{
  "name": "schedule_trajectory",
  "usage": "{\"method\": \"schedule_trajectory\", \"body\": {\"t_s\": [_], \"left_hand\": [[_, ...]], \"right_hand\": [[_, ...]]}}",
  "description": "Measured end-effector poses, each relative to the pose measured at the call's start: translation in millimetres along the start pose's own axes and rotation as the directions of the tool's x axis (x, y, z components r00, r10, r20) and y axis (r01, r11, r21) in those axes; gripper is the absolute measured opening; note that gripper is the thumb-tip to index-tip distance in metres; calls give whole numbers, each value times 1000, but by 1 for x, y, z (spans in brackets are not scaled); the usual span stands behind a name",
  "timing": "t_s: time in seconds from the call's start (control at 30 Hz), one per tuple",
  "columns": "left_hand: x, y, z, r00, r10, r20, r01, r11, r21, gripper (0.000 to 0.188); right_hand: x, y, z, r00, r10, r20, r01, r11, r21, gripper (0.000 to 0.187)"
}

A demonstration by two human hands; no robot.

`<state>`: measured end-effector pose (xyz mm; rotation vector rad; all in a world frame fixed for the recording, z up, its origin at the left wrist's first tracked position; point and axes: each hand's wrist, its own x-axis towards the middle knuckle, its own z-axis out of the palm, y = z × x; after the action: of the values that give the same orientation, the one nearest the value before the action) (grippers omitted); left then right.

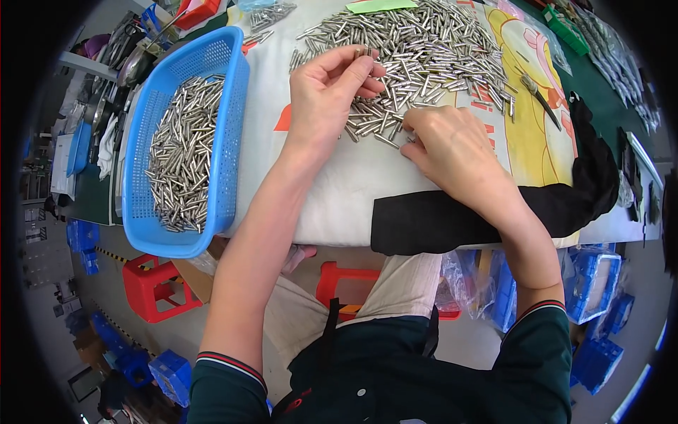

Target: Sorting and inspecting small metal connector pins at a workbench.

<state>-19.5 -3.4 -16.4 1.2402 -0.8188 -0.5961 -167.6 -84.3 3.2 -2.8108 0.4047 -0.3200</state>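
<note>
A broad heap of small silver metal pins [417, 60] is spread over the cloth-covered table. Raised over the heap's near left side, my left hand [321, 88] is closed, with short metal pins [363, 52] showing at its thumb and fingertips. My right hand [455, 138] rests low at the heap's near edge, its fingers curled and thumb drawn in. Something small and metallic shows by those fingertips, but the fingers mostly hide it. One loose pin [386, 140] lies just left of the right thumb.
At left stands a blue perforated basket [242, 92] holding many similar pins. A black cloth [417, 222] lies along the table's near edge. A dark-handled brush-like tool [542, 102] lies right of the heap. A red stool [159, 290] and blue crates [593, 283] stand below.
</note>
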Motion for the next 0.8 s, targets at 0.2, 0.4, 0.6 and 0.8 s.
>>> {"method": "schedule_trajectory", "body": {"t_s": [0.2,0.4,0.6,0.8], "left_hand": [[0,1,1,1000,1,6,-1,1000,-3,20],[1,2,-1,1000,0,-6,0,1000,-13,19],[1,1,0,999,-14,-38,12,997,-71,14],[1,3,1,998,-41,38,42,999,-19,17]], "right_hand": [[-1,-2,-3,993,-99,-60,97,995,-37,4],[3,7,-26,970,-235,-64,230,970,-74,2],[1,-13,-3,928,-370,42,365,882,-299,5],[5,7,-1,946,-301,-119,300,953,-33,4]]}}
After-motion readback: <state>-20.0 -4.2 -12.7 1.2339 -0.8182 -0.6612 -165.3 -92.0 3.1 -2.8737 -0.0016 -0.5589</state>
